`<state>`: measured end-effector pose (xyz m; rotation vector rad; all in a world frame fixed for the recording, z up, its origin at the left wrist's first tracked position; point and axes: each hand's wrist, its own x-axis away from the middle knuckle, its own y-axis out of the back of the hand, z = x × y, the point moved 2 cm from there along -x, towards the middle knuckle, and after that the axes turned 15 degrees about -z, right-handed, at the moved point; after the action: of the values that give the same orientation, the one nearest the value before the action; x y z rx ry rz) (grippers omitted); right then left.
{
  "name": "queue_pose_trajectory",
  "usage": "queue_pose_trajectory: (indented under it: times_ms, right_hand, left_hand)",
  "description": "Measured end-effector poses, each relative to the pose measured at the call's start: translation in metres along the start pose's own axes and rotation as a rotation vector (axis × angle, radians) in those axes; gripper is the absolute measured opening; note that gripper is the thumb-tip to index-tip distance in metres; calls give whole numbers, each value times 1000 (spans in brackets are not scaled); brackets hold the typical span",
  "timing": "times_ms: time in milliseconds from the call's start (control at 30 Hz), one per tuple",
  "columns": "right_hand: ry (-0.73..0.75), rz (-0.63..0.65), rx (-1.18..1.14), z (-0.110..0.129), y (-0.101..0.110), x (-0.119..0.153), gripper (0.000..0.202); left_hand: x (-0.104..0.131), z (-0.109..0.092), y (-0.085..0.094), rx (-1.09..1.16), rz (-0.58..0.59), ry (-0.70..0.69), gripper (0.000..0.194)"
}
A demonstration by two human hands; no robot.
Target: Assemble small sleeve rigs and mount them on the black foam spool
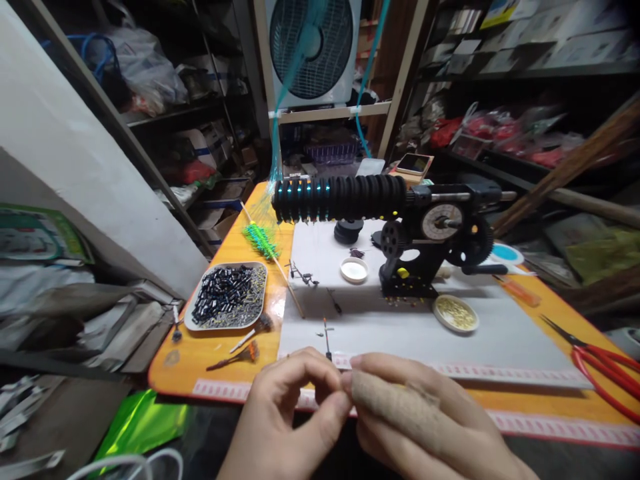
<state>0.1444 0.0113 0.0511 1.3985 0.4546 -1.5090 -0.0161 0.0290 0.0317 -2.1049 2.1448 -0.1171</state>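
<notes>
- A tiny part could slip out from the fingertips and drop past the front of the orange tabletop [175, 380], because the hands meet right at that edge.
- The tan, cloth-like wrap [405, 407] on one finger of the right hand [425, 407] may dull its touch and let a small piece turn or escape.
- A careless forward push could catch the thin, dark, stick-like piece with an orange tip [328, 343] and scatter the little bits around it.
- That stick-like piece looks slender and straight, with a short, pale crosspiece near its upper end and a thicker black lower part; finer detail is too small to read.
- It shows over the white sheet [385, 340], just beyond the fingertips and nearer the left hand [295, 407]; I cannot tell whether it touches them.
- The left thumb and forefinger curve into a narrow pinch; the right fingers lie close together, their tips meeting the left's. Whatever sits between them is hidden, so I cannot tell what, if anything, they hold.
</notes>
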Motion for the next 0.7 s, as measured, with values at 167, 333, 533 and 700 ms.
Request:
queue_pose_trajectory:
  times_ms: [167, 333, 533, 700]
  right_hand:
    - [-116, -12, -98, -5, -3, -13, 19]
    - [-344, 48, -212, -9, -1, -15, 20]
    - [-306, 106, -225, -8, -1, -14, 20]
    - [-252, 81, -213, -6, -6, -19, 23]
  left_hand:
    - [-3, -5, 1, -230, -79, -491, 14]
    - [-1, -14, 0, -439, -39, -970, 24]
    - [1, -12, 1, -555, -16, -984, 22]
    - [-2, 4, -5, -172, -218, -450, 19]
